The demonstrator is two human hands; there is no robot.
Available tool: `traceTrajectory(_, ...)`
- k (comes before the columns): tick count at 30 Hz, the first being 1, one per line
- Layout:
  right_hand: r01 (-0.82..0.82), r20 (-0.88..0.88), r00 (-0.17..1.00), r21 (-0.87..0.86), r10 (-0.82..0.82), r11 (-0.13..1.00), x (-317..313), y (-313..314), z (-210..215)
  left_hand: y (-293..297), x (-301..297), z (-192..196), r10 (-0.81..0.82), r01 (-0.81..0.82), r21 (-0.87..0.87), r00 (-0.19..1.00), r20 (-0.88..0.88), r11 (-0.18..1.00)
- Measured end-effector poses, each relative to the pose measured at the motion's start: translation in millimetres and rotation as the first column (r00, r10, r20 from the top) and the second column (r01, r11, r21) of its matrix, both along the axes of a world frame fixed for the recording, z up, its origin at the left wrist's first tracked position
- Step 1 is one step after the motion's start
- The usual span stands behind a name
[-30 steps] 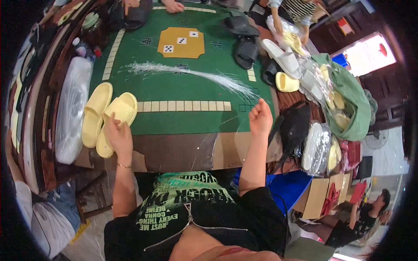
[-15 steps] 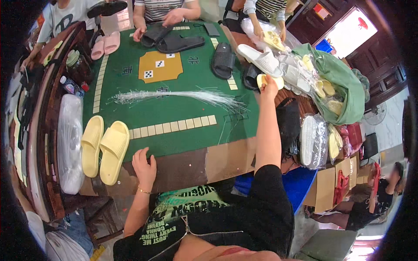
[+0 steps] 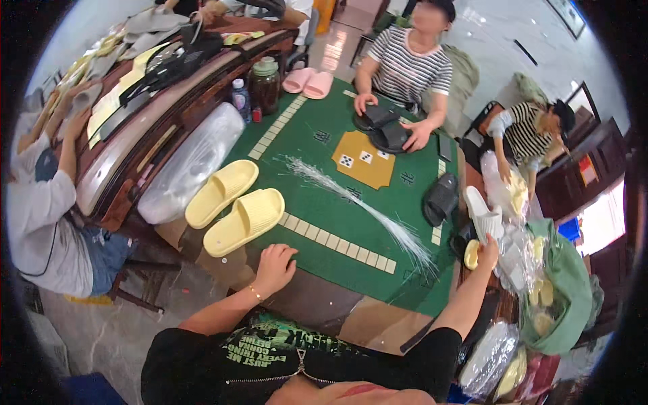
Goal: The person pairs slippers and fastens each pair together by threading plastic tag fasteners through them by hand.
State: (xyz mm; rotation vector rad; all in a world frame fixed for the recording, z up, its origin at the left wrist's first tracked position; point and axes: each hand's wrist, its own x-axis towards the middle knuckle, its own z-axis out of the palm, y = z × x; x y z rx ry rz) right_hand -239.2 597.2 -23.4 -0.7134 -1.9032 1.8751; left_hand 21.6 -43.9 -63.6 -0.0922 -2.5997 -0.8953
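My right hand (image 3: 489, 252) reaches out past the table's right edge. Its fingers are closed at a yellow slipper (image 3: 471, 256), which shows just left of the hand and is partly hidden. Right above the fingertips lies a white slipper (image 3: 483, 217). My left hand (image 3: 275, 265) rests on the near edge of the table with nothing in it, fingers loosely bent and apart. A pair of yellow slippers, the nearer one (image 3: 246, 224) and the farther one (image 3: 221, 194), lies beside it to the left.
A bundle of clear thin strands (image 3: 368, 209) crosses the green table mat (image 3: 317, 182). Across the table, a person handles black slippers (image 3: 391, 137); another black slipper (image 3: 441, 199) lies at right. Pink slippers (image 3: 317, 85), a lidded jar (image 3: 264, 84) and a green sack (image 3: 563, 283) surround the table.
The view has turned, so the table sits tilted and farther right. My right hand stays by the yellow slipper, now close to the white slipper. The person opposite has shifted the black slippers.
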Motion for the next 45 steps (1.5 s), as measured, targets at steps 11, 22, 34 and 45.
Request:
traceTrajectory(11, -0.09, -0.344, 0.939, -0.292, -0.016, 0.952, 30.8, -31.7, 73.0, -4.7, -3.3, 2.1, -0.045, 0.047, 0.044, 0.998, -0.046, 0.998)
traceTrajectory(22, -0.148, -0.486, 0.868, -0.063, 0.099, 0.987, 110.2, -100.9, 176.5, -4.9, -0.9, -3.0, -0.055, 0.055, 0.07, 0.998, 0.001, 0.996)
traceTrajectory(34, -0.733, -0.691, 0.513, -0.045, 0.509, 0.679, 186.2, -225.7, 239.5, -8.6, -8.3, -8.5, -0.079, 0.081, 0.116, 0.997, -0.027, 0.99)
traceTrajectory(45, -0.854, -0.42, 0.503, -0.108, 0.756, 0.508, 207.8, -303.7, 179.5, -19.2, -6.8, 9.3, -0.006, -0.04, 0.6, 0.997, 0.074, 0.799)
